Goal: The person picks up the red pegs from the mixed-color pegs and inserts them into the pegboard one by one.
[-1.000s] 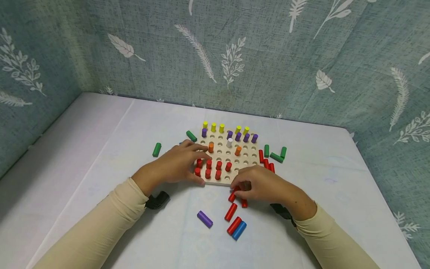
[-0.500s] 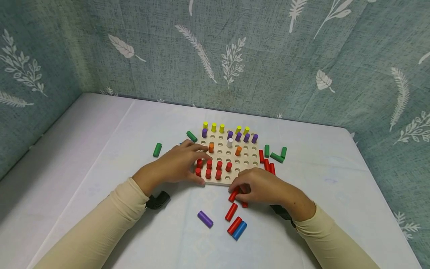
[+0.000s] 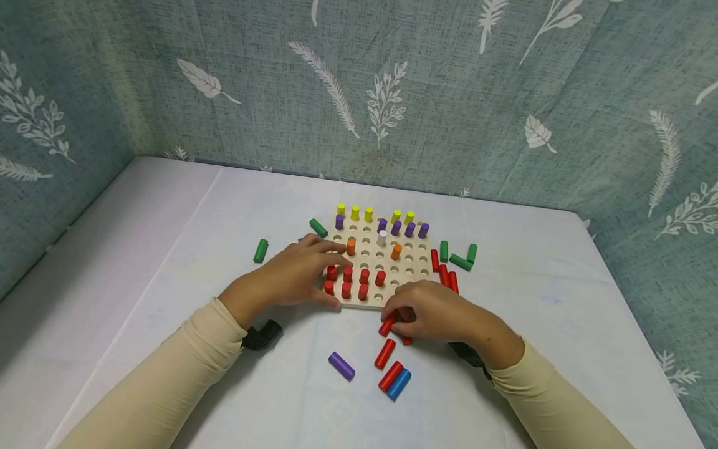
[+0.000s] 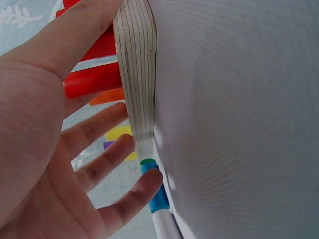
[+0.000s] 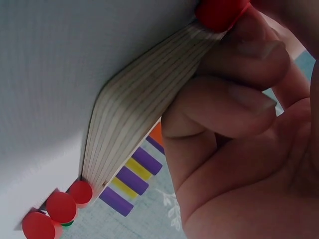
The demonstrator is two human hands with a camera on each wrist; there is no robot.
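A light wooden pegboard (image 3: 387,267) lies on the table. Red pegs (image 3: 348,275) stand in its near left part; farther back are orange, white, purple and yellow ones. My left hand (image 3: 291,274) rests along the board's left side, fingers spread, its thumb at the near left corner. In the left wrist view that thumb touches the board's edge (image 4: 139,59). Just in front of the board, my right hand (image 3: 434,312) pinches a red peg (image 3: 387,324) between thumb and fingers. Another red peg (image 3: 406,340) is partly hidden under this hand.
Loose red pegs (image 3: 384,354), a blue peg (image 3: 399,384) and a purple peg (image 3: 341,366) lie nearer me. Red pegs (image 3: 444,275) and green pegs (image 3: 460,262) lie right of the board. On the left are two green pegs (image 3: 260,251) and a mostly covered blue one.
The fingers of my right hand have shifted very slightly around the red peg. My left hand and the pegs on the board stay where they were.
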